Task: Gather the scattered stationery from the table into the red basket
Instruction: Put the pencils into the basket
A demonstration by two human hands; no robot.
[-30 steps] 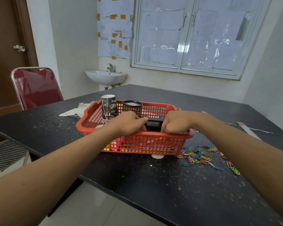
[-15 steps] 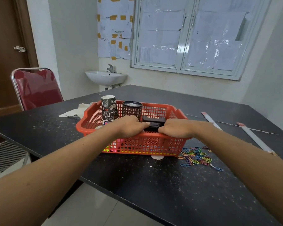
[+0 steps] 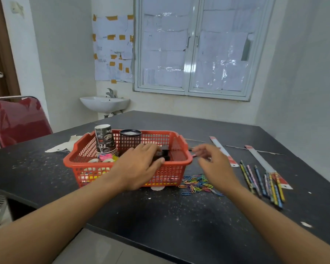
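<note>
Paperclips lie beside red basket, near right hand, its grip spread apart.

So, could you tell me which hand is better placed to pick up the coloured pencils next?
Probably the right hand: it hovers open outside the red basket, nearer the pencils. The left hand rests over the basket's near rim.

right hand kinda motion-blurred | small black boxy thing half hidden under left hand | red padded chair cropped
</note>
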